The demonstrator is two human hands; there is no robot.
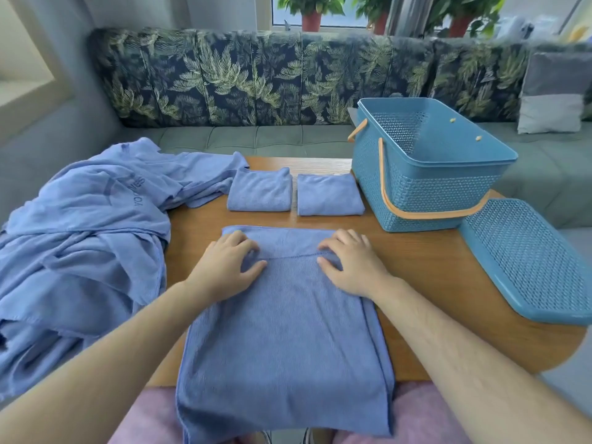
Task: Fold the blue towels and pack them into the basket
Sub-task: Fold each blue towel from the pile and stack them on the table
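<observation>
Left hand (pixel 229 267) and right hand (pixel 350 269) pinch the towel (pixel 285 341) hem with curled fingers; basket (pixel 426 187) at two o'clock.

Cut off at left edge: towel pile (pixel 80 251); print (pixel 134 193) unreadable in folds. Clipped at right edge: lid (pixel 525 261).

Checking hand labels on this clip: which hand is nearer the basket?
Right. The right hand grips the towel just left of and in front of the basket; the left hand grips it further left.
</observation>
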